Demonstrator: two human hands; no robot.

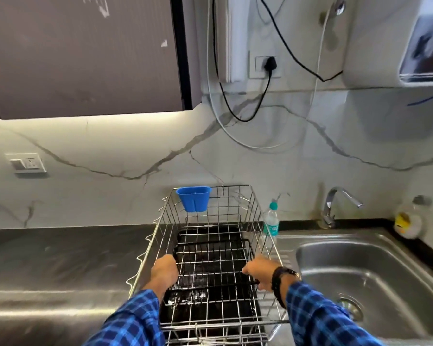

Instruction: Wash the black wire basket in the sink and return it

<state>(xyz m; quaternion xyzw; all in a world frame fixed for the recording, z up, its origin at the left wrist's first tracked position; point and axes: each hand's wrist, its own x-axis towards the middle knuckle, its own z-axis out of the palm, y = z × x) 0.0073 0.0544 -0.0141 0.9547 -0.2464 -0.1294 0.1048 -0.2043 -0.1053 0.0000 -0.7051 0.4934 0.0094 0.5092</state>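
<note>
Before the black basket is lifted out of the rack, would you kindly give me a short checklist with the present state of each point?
1. Left hand grip on the black wire basket: ok, fingers curl at its left rim.
2. Right hand grip: ok, closed on the right rim.
3. Basket empty: ok, nothing visible inside.
4. Path up out of the steel dish rack: ok, open above.
5. Sink basin free: ok, nothing visible in it.
6. Tap running: cannot tell.

Left tabletop: bare, open.
Sink: basin open.
Obstacles: chrome dish rack walls, water bottle beside it, faucet behind sink.
</note>
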